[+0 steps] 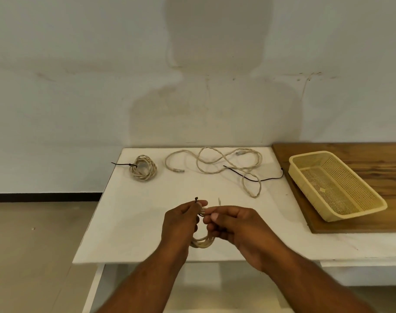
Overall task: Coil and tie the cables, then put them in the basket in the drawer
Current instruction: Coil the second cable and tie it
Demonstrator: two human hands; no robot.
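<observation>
Over the white table's front, my left hand [181, 222] and my right hand [233, 224] both grip one coiled cream cable [202, 242]; its loops hang below my fingers. A dark tie end [196, 198] sticks up from my left thumb and fingers. At the back left lies a second coiled cream cable [143, 167], bound with a black tie. An uncoiled cream cable [217, 164] sprawls across the back middle, and a loose black tie [253, 178] lies over it. The cream plastic basket [314, 199] stands empty at the right. No drawer is visible.
The basket rests on a wooden board [373, 159] covering the table's right side. The white table [129, 222] ends at a left edge, with floor beyond. A wall stands close behind.
</observation>
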